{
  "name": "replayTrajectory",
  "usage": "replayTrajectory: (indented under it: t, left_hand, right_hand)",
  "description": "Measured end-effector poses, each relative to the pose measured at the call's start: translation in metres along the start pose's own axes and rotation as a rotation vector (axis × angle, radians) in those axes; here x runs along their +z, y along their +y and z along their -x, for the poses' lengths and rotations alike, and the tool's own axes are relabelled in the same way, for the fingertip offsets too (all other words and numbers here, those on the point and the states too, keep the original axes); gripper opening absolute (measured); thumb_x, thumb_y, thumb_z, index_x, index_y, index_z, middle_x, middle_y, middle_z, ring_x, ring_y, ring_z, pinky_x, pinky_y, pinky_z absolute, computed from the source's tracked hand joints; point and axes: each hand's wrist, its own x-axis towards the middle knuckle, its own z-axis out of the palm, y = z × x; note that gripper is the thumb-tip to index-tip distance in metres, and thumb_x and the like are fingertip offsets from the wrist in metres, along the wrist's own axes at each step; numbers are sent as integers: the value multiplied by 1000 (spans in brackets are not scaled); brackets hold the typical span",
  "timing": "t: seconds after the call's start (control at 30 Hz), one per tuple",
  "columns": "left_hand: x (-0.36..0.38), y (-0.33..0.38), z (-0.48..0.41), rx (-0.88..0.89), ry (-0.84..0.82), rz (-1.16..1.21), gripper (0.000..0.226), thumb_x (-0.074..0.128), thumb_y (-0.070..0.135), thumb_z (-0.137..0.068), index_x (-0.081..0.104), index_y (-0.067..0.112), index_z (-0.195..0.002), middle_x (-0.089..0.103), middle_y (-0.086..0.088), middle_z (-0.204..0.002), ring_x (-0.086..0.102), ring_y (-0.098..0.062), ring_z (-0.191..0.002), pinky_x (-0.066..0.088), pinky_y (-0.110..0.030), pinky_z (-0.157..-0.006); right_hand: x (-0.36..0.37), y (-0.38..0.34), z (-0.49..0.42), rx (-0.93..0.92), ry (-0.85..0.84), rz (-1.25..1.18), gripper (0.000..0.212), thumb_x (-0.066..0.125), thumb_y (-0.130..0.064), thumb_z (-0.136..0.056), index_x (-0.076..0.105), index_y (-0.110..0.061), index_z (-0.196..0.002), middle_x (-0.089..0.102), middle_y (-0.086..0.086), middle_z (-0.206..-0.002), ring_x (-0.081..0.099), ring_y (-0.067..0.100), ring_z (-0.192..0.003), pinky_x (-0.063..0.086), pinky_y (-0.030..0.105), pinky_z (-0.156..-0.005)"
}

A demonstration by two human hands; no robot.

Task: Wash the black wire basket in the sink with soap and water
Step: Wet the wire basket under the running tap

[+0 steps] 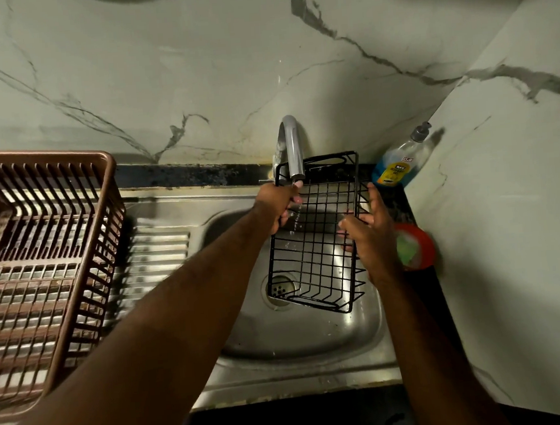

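Note:
A black wire basket [312, 253] hangs tilted over the steel sink [282, 339], its far end under the curved tap [292, 147]. Water drips from the spout onto the basket's left side. My left hand [279, 205] grips the basket's left rim near the spout, fingers curled round the wire. On the right rim, my right hand [369, 235] holds the edge, thumb and fingers wrapped on the wire. The basket's near end sits low, just above the drain [279, 289].
A brown plastic dish rack [41, 264] stands on the ribbed drainboard at left. A blue dish soap bottle [398, 162] with a pump leans in the back right corner. A red tub with a green scrubber [413, 247] sits right of the sink. Marble walls close the back and right.

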Motion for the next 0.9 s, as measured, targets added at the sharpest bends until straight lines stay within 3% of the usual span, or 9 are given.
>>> replayTrajectory:
  t: [0.1,0.23,0.37,0.43,0.5,0.53,0.6,0.73,0.9]
  left_hand:
    - [4,5,6,-29,31,87,25,56,37,-103,60,14,-94,51,4,-71,42,-6,-47,34,-21,-42]
    - [-1,7,7,-38,-50,131,38,39,42,-107,55,19,-82,45,7,-64,34,-8,-50,30,-23,-46]
    - [-7,1,7,-3,-220,53,27,43,30,-106,66,16,-105,68,-5,-96,59,-15,-73,49,-31,-66]
    - [-12,-3,7,-14,-275,28,23,43,19,-105,63,18,-118,70,-9,-118,68,-26,-101,57,-45,-89]
    - [-16,-7,3,-29,-330,56,30,44,6,-103,59,16,-127,69,-12,-126,67,-33,-114,55,-55,-98]
    - [-17,-8,1,-27,-355,64,35,44,0,-101,58,14,-130,68,-12,-128,68,-35,-113,55,-55,-98]
    - [-17,-10,-1,9,-364,41,38,43,-5,-100,58,13,-130,67,-15,-129,70,-30,-100,57,-53,-95]
    - [-12,-12,-3,51,-244,-52,35,42,-6,-102,63,8,-125,68,-22,-125,70,-33,-108,61,-47,-89]
    - [-18,-9,-1,-119,-294,-3,26,36,1,-108,55,1,-125,71,-21,-105,74,-33,-99,63,-43,-68]
  right_hand:
    - [1,-1,1,-40,1,10,101,64,-51,-63,22,-48,-154,35,3,-160,46,24,-136,53,55,-98]
    - [2,1,-2,-57,11,16,102,65,-47,-64,20,-47,-155,33,2,-161,43,23,-139,49,56,-103]
    - [1,1,-7,-15,41,-16,98,65,-49,-63,23,-54,-151,41,3,-156,53,24,-130,53,55,-97]
    - [-1,0,-13,9,20,-15,97,62,-55,-60,24,-56,-149,52,9,-145,62,22,-117,58,45,-87]
    - [-2,2,-18,38,9,-39,93,63,-49,-69,26,-47,-153,60,13,-135,68,11,-101,56,22,-70]
    - [-3,3,-19,44,14,-56,88,65,-40,-76,27,-41,-155,63,13,-129,69,4,-89,53,15,-63]
    - [-3,3,-20,55,36,-96,85,64,-31,-79,29,-37,-156,68,10,-120,70,2,-79,54,18,-62]
    - [3,0,-16,43,11,-76,97,66,-50,-61,27,-51,-150,54,9,-144,66,27,-112,61,32,-73]
    - [7,10,-20,36,34,-53,97,69,-51,-59,30,-53,-147,55,8,-144,64,29,-115,62,44,-81]
